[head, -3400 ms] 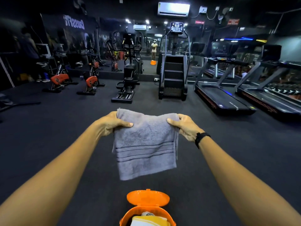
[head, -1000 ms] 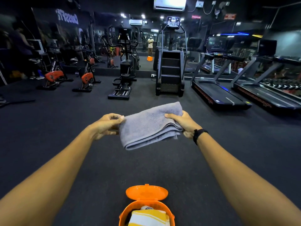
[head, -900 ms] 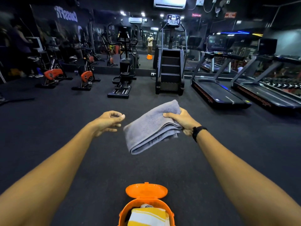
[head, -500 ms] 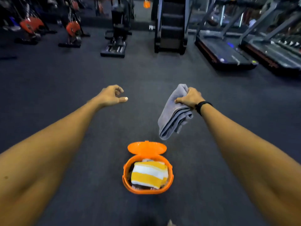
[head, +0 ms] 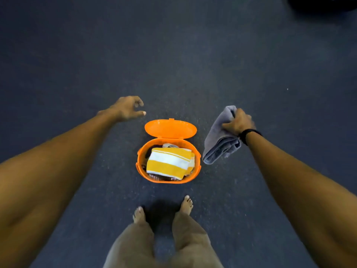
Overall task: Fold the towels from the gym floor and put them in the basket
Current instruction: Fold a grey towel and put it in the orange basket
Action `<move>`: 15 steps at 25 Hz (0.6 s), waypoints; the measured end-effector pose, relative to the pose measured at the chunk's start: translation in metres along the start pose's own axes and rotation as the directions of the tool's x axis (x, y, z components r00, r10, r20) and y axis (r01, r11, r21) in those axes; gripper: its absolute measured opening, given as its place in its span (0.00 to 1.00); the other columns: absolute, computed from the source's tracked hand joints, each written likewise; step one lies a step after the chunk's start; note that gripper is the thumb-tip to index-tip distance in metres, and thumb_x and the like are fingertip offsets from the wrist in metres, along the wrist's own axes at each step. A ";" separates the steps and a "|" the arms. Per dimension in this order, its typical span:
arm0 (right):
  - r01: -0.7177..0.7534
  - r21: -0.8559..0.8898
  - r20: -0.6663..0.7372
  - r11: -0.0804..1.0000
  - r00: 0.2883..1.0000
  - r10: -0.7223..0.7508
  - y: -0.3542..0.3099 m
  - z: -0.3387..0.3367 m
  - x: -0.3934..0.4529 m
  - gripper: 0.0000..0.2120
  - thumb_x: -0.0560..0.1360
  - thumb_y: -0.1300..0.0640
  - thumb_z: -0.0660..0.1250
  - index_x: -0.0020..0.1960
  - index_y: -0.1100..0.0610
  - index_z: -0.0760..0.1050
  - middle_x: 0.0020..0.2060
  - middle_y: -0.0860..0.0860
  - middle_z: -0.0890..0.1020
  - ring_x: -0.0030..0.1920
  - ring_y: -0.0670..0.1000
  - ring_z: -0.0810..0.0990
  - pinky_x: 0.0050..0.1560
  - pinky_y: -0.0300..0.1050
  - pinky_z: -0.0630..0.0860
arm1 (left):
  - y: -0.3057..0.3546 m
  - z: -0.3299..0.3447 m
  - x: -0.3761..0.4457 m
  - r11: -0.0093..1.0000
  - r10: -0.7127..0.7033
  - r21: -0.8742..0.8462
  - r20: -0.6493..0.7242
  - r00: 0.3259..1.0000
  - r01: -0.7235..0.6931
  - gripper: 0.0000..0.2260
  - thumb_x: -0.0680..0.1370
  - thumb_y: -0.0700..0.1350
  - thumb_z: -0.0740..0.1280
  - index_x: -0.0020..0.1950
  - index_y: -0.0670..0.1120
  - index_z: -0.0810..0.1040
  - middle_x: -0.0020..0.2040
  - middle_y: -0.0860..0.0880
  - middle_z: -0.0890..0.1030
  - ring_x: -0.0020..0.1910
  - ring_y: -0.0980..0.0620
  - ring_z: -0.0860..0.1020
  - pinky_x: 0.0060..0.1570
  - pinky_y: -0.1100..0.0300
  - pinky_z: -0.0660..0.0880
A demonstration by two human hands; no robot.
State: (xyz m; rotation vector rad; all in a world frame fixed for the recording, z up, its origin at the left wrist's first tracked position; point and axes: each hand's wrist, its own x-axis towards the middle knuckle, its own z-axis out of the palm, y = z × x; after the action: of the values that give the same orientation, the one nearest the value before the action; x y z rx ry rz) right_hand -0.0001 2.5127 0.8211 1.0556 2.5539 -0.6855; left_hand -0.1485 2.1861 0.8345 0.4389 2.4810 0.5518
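My right hand (head: 238, 122) grips a folded grey towel (head: 219, 140), which hangs down just right of the orange basket (head: 140, 167). The basket stands on the dark floor in front of my bare feet, its lid (head: 170, 129) swung open behind it. Inside lies a folded yellow-and-white striped towel (head: 168, 163) on top of darker cloth. My left hand (head: 126, 108) hovers above the floor to the upper left of the lid, fingers loosely curled and holding nothing.
Dark speckled gym floor (head: 77, 64) surrounds the basket. My two bare feet (head: 186, 205) and beige trouser legs stand just below it. A dark piece of gym equipment (head: 326, 3) shows at the top right corner.
The two-hand fold ended: my left hand let go of the grey towel and my right hand carried it down beside the basket. My view tilted down from the gym machines to the floor.
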 end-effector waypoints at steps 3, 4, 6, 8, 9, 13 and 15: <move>-0.027 -0.053 0.057 0.998 0.998 0.030 0.023 0.061 0.022 0.27 0.71 0.53 0.71 0.66 0.56 0.66 0.60 0.61 0.76 0.59 0.65 0.75 0.54 0.56 0.75 | -0.025 0.048 0.036 1.000 -0.023 0.013 0.087 0.996 0.022 0.19 0.77 0.48 0.69 0.66 0.44 0.72 0.66 0.43 0.74 0.64 0.44 0.73 0.60 0.51 0.71; -0.037 -0.055 0.101 0.998 0.994 0.043 0.030 0.087 0.029 0.27 0.72 0.54 0.71 0.67 0.57 0.66 0.61 0.62 0.75 0.60 0.65 0.74 0.55 0.56 0.74 | -0.037 0.068 0.050 0.999 -0.031 0.019 0.122 0.992 0.029 0.19 0.77 0.47 0.69 0.66 0.43 0.72 0.66 0.42 0.74 0.64 0.44 0.73 0.60 0.50 0.72; -0.054 0.023 0.216 0.998 0.975 0.048 0.045 0.143 0.049 0.29 0.71 0.54 0.73 0.68 0.58 0.66 0.62 0.61 0.74 0.61 0.64 0.73 0.56 0.55 0.74 | -0.060 0.111 0.079 0.999 -0.036 0.029 0.157 0.987 0.032 0.18 0.77 0.46 0.68 0.66 0.43 0.72 0.66 0.42 0.74 0.64 0.43 0.74 0.60 0.50 0.72; -0.061 0.135 0.351 0.989 0.936 0.010 0.063 0.192 0.073 0.30 0.69 0.52 0.76 0.66 0.58 0.69 0.60 0.57 0.76 0.60 0.59 0.75 0.54 0.53 0.75 | -0.083 0.158 0.103 0.999 -0.007 0.046 0.174 0.985 -0.001 0.16 0.78 0.46 0.67 0.64 0.43 0.74 0.64 0.42 0.76 0.62 0.43 0.75 0.58 0.48 0.73; -0.077 0.166 0.412 0.983 0.911 0.001 0.072 0.212 0.083 0.31 0.68 0.51 0.77 0.66 0.59 0.69 0.59 0.55 0.76 0.59 0.58 0.75 0.53 0.52 0.75 | -0.096 0.183 0.114 0.998 0.023 0.059 0.182 0.983 -0.034 0.16 0.78 0.48 0.67 0.63 0.43 0.74 0.63 0.42 0.76 0.61 0.42 0.75 0.58 0.48 0.73; -0.136 0.140 0.501 0.981 0.864 0.048 0.118 0.321 0.125 0.35 0.69 0.57 0.76 0.70 0.60 0.63 0.63 0.57 0.74 0.63 0.59 0.74 0.57 0.52 0.72 | -0.149 0.315 0.152 0.986 0.079 0.135 0.161 0.984 -0.101 0.22 0.79 0.58 0.61 0.66 0.44 0.73 0.64 0.42 0.76 0.63 0.40 0.72 0.61 0.47 0.70; -0.007 0.093 0.464 0.996 0.885 -0.037 0.140 0.374 0.134 0.37 0.69 0.57 0.76 0.73 0.59 0.62 0.68 0.58 0.71 0.67 0.60 0.71 0.64 0.52 0.70 | -0.158 0.377 0.155 0.980 0.063 0.173 0.189 0.980 -0.097 0.31 0.76 0.65 0.53 0.72 0.47 0.68 0.70 0.43 0.71 0.69 0.41 0.68 0.66 0.47 0.66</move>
State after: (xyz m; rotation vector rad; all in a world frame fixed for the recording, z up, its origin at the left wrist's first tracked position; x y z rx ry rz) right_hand 0.0408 2.4787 0.4037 0.7786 2.1304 -0.9411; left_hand -0.0821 2.2239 0.4038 0.6345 2.3521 0.3017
